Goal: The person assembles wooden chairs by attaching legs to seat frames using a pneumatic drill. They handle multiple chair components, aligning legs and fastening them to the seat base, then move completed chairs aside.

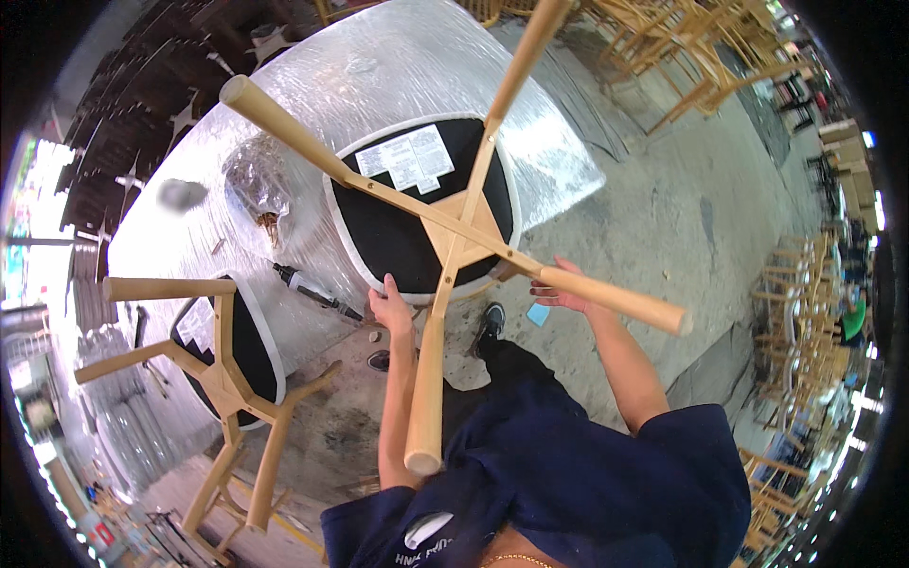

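1. We had the upturned chair (464, 220) in front of us, its seat lying on the film-covered surface (360, 66) and its legs pointing up and outward.
2. Our left hand (391, 308) was at the near white rim (339, 232), one digit raised along it. The other fingers were hidden, so we could not tell whether it pinched the rim.
3. Our right hand (561, 289) was partly behind the right-hand leg (630, 301), its visible fingers apart. We could not tell whether it gripped anything.
4. The seat lay close to the near edge, and the film looked slick; an uneven pull could, we judged, have slid the chair toward the floor (653, 208).
5. The power driver (317, 292) lay just beside our left hand, so a sideways shift of the seat might have knocked it off.
6. The legs reached wide. Turning the chair carelessly could have struck our body, the clear plastic bag (256, 180) or the second upturned chair (227, 383).
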A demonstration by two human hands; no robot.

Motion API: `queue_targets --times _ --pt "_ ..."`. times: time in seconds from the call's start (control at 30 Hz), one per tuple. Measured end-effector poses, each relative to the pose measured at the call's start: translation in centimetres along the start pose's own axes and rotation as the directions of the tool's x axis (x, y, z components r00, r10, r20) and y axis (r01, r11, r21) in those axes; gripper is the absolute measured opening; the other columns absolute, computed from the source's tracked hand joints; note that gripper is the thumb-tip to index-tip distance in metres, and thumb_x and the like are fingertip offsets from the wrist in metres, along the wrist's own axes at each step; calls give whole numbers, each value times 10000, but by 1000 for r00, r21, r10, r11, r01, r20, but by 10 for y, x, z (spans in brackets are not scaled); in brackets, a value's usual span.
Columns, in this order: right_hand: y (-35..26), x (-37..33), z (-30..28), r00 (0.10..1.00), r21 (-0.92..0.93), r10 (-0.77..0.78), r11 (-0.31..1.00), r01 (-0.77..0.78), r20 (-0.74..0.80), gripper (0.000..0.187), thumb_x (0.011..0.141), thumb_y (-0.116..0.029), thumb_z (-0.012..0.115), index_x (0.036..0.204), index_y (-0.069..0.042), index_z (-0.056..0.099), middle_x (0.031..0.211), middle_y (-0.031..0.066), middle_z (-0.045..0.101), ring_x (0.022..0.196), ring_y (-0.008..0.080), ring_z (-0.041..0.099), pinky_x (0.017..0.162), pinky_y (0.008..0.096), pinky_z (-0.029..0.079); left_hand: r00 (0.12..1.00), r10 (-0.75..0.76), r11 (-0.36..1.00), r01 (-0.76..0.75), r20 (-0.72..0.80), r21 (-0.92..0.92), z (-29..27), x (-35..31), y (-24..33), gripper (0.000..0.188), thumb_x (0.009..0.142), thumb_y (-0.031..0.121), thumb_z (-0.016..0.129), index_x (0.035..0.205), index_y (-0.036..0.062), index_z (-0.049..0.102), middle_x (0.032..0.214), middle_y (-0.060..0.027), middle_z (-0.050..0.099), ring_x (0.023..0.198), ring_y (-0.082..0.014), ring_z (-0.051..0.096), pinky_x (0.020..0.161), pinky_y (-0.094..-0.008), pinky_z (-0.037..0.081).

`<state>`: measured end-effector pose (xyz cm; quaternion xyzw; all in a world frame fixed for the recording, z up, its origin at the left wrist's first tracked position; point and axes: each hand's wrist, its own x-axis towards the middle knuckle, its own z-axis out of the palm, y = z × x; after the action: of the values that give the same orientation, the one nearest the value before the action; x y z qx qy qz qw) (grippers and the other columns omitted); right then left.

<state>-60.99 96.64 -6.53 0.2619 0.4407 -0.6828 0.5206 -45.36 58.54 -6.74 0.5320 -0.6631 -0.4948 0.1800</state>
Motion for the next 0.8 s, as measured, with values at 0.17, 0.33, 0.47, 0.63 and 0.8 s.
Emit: queue_targets --times 0.17,0.33,0.47,0.63,0.8 --pt "-66 5 -8 990 -301 138 946 -122 32 510 1161 -344 487 1479 26 636 1339 205 745 1143 362 792 1034 551 655 931 -275 849 352 240 -394 10 -51 -10 371 1047 303 848 1249 20 721 1055 -67 753 931 -158 712 762 -327 575" --pt "-90 7 -45 955 -206 271 948 -242 123 569 1142 -315 516 1571 58 531 1256 226 742 925 218 793 650 313 678 472 -478 447 857 741 -257 3 -155 7 713 1042 447 818 1457 -82 580 1173 -188 734 991 -308 772 857 -406 674" --pt "-69 18 -23 959 -33 185 983 -182 214 564 1152 -323 535 1530 95 507 1106 198 690 733 172 691 538 249 626 464 -392 328 877 795 -350 -14 -142 6 458 1079 365 755 1283 -21 616 1058 -132 709 776 -166 697 656 -309 635" --pt "-28 -1 -16 969 -15 123 992 -123 215 516 1155 -304 575 1479 97 544 1096 201 689 728 179 686 556 269 621 471 -414 367 870 779 -331 -53 -148 12 518 1099 331 716 1425 -38 557 1036 -124 672 749 -122 647 584 -232 565" --pt "-1 2 14 984 -67 63 996 -52 169 475 1155 -286 591 1447 89 577 1073 187 693 707 175 688 587 255 623 518 -428 392 845 741 -364 -76 -128 -1 485 1117 351 701 1400 -28 592 995 -145 717 676 -138 687 510 -252 547"
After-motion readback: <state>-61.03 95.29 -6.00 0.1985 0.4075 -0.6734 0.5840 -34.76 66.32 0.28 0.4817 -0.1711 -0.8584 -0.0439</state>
